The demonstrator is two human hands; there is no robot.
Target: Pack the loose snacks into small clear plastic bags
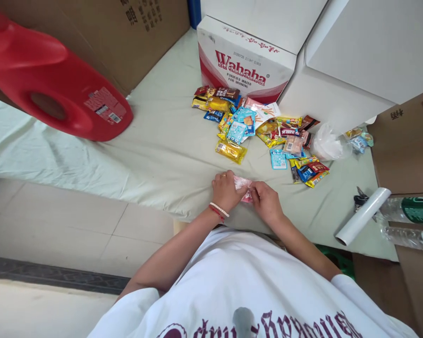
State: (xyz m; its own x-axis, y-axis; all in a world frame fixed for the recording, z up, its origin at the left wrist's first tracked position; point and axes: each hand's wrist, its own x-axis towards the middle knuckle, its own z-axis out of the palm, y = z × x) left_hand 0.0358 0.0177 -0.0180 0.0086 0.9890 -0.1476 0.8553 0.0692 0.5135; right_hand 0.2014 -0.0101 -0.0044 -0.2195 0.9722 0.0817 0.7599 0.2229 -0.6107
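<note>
Two hands close together, left hand (pixel 227 191) and right hand (pixel 267 199), both pinching a pink packet (pixel 247 197)! An uneven tug could, I reckon, rip it and scatter anything inside. It sits right between them, gripped from either side, the snack heap (pixel 245 119) lying beyond.

Pale tiled floor (pixel 74 220), dark border strip (pixel 56 277), pale-green cloth-covered table (pixel 158 155)
</note>
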